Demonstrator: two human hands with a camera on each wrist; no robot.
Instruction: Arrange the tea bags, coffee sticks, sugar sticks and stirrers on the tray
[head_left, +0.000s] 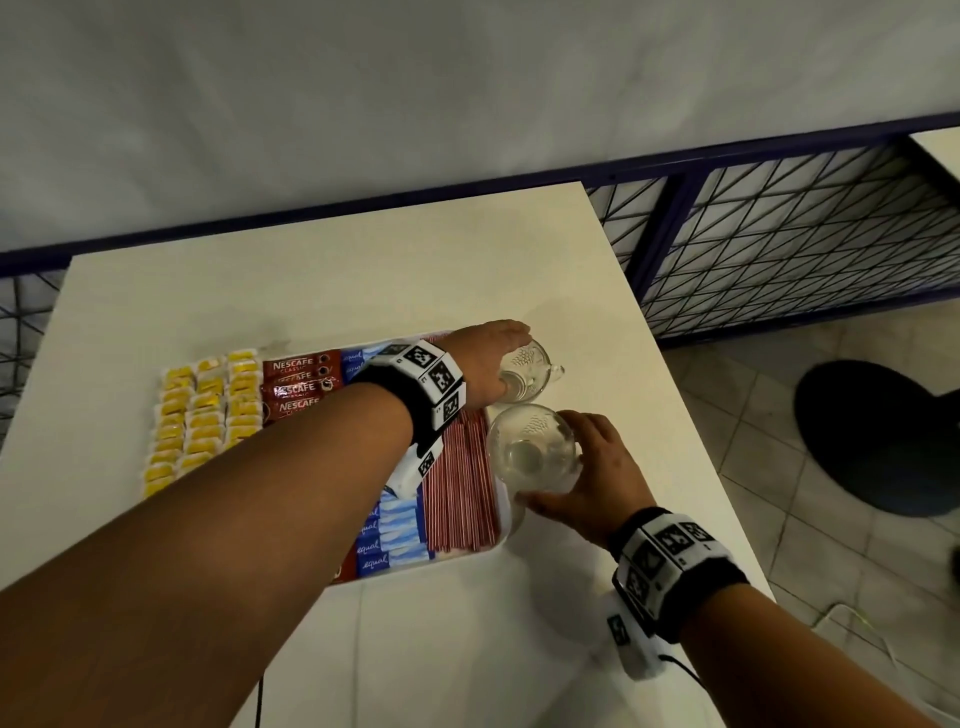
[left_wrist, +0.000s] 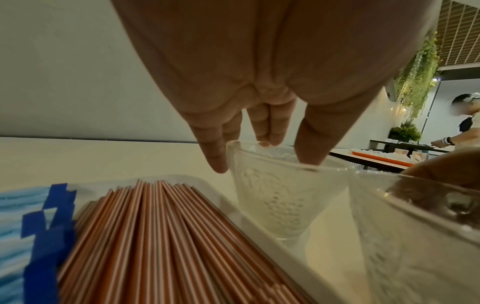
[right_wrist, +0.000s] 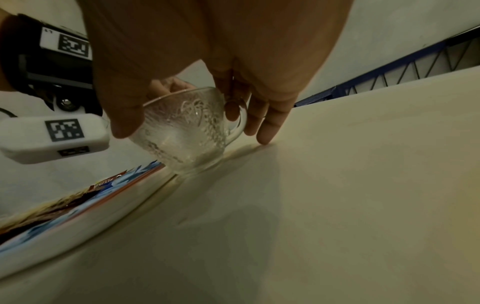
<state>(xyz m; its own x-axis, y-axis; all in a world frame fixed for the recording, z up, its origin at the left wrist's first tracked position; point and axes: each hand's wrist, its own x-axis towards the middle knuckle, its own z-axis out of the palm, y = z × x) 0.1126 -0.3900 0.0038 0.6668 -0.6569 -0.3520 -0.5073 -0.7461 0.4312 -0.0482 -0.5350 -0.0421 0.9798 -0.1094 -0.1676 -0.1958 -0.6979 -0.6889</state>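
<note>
A white tray (head_left: 447, 564) holds yellow tea bags (head_left: 202, 421), red Nescafe coffee sticks (head_left: 296, 387), blue sugar sticks (head_left: 395, 525) and striped red stirrers (head_left: 460, 483). Just right of the tray are two clear glass cups. My left hand (head_left: 493, 358) reaches across the tray and grips the far cup (head_left: 524, 374) by its rim; in the left wrist view its fingertips (left_wrist: 267, 142) pinch that rim above the cup (left_wrist: 283, 195). My right hand (head_left: 587, 478) holds the near cup (head_left: 535, 457), tilted, thumb (right_wrist: 122, 115) on its wall (right_wrist: 187, 131), by the tray's edge.
The cream table (head_left: 311, 291) ends close to the right of the cups. A blue wire fence (head_left: 779, 234) runs behind it and a black round object (head_left: 872, 436) sits on the tiled floor. Far off, another person (left_wrist: 465, 131) stands at a second table.
</note>
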